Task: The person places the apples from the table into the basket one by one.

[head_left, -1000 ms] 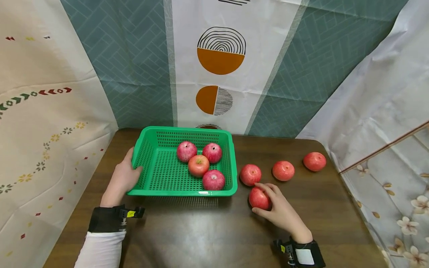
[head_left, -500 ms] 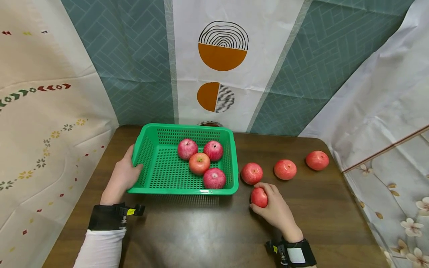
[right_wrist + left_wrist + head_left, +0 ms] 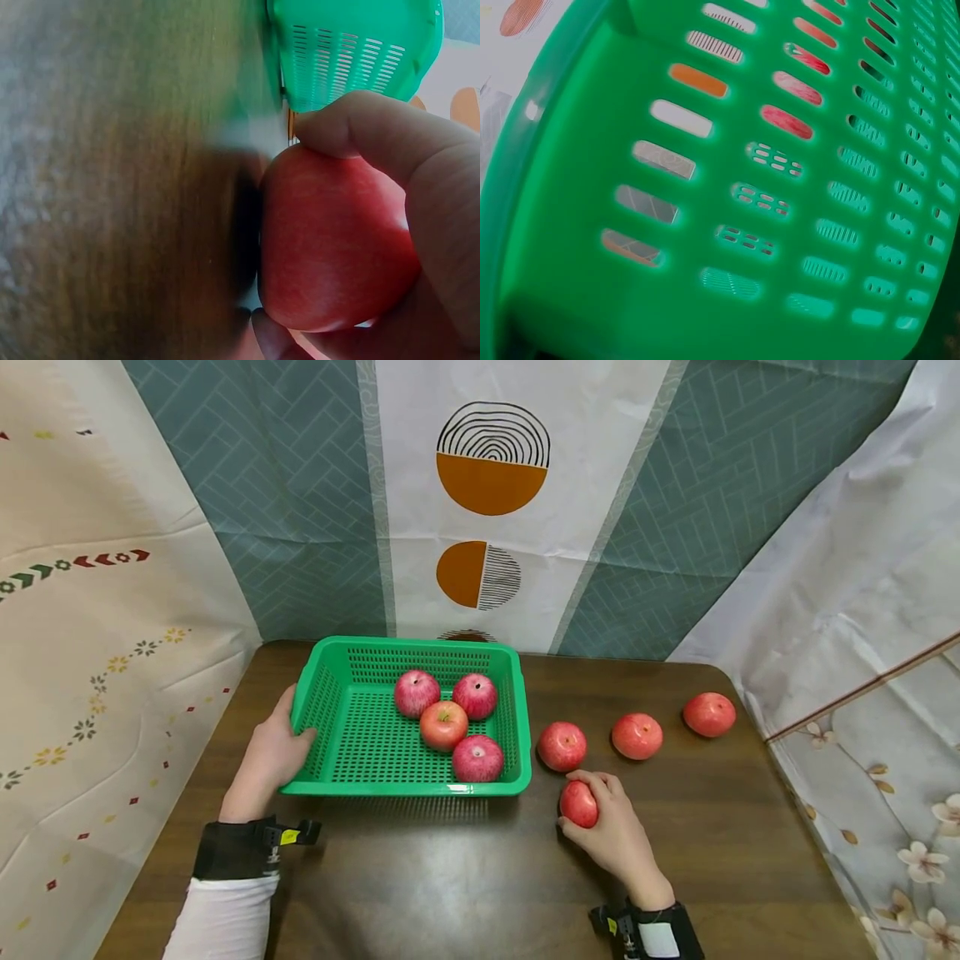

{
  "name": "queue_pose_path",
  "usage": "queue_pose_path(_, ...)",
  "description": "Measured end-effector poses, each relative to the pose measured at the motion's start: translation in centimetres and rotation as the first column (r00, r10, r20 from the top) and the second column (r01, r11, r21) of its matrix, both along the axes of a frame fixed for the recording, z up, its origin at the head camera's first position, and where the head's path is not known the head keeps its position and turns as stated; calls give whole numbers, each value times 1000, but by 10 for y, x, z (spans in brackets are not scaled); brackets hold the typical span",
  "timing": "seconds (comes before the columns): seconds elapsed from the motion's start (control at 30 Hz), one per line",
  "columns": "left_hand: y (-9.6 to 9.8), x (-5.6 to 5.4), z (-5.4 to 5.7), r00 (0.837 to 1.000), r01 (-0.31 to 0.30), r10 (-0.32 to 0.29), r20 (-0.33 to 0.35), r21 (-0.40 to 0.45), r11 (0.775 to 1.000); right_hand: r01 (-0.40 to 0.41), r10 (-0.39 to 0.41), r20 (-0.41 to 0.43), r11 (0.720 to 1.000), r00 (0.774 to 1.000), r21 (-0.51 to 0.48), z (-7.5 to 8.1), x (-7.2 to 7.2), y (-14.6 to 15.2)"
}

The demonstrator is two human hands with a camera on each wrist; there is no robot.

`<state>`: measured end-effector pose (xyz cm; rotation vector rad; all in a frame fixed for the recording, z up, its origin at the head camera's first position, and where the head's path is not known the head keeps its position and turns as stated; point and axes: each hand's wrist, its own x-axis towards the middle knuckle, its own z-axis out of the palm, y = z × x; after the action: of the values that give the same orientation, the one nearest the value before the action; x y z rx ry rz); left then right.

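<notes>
A green plastic basket point(image 3: 405, 789) stands on the table, with several apples inside, among them a lighter red apple point(image 3: 443, 726). My left hand point(image 3: 272, 756) grips its left rim, thumb toward the inside. In the left wrist view the slotted basket wall point(image 3: 570, 277) fills the picture, and the left fingers do not show there. To the right of the basket, my right hand point(image 3: 617, 827) holds a red apple point(image 3: 578, 804) between thumb and fingers. The right wrist view shows this apple point(image 3: 337, 240) against or very close to the tabletop.
Three more red apples lie on the brown table point(image 3: 420, 877): a near apple point(image 3: 562, 746) just beyond the right hand, a middle apple point(image 3: 637, 736) and a far-right apple point(image 3: 708, 714). Patterned cloth point(image 3: 495, 560) hangs behind the table and at both sides.
The right hand has shifted slightly left and closed more round its apple, which has barely moved. The left hand stays on the basket rim. The head view has tilted a little.
</notes>
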<state>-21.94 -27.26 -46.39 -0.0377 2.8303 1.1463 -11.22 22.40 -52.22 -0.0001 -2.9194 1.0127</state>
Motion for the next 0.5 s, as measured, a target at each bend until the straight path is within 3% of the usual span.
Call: queue_pose_path(0.5,0,0,-1,1000,-5,5,18,24,1000,-10,17,-49,990,999,140,6,-1,-6)
